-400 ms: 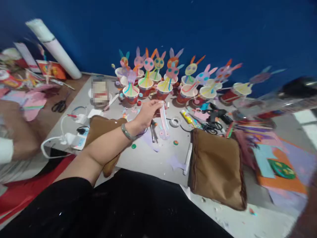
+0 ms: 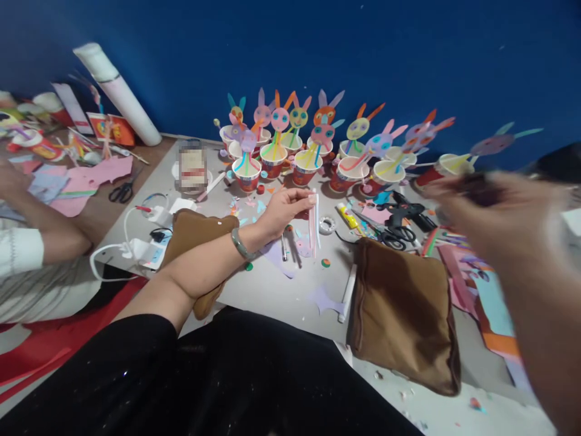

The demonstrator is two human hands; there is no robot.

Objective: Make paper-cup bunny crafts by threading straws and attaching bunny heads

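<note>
My left hand (image 2: 287, 213), a bangle on its wrist, pinches thin pink and white paper strips (image 2: 313, 229) that hang down over the table. Below them lies a small pinkish paper disc (image 2: 301, 244). A pen (image 2: 284, 246) lies close by, and a roll of white tape (image 2: 327, 225) sits just right of the strips. My right hand (image 2: 508, 206) is over the right side of the table, smeared by motion. A dark patch shows within it, but I cannot make out whether it holds anything.
Paper cups (image 2: 307, 167) with paper rabbits line the blue wall. Right of the tape are a glue tube (image 2: 348, 219), scissors (image 2: 396, 235) and a black glue gun (image 2: 403, 211). A brown bag (image 2: 408, 315) lies in front. Another person's arm (image 2: 59, 245) is at left, near a power strip (image 2: 154, 254).
My right arm has swung in from the right edge, its hand now over the table. The left hand still holds the strips, which hang more upright. The view has shifted slightly.
</note>
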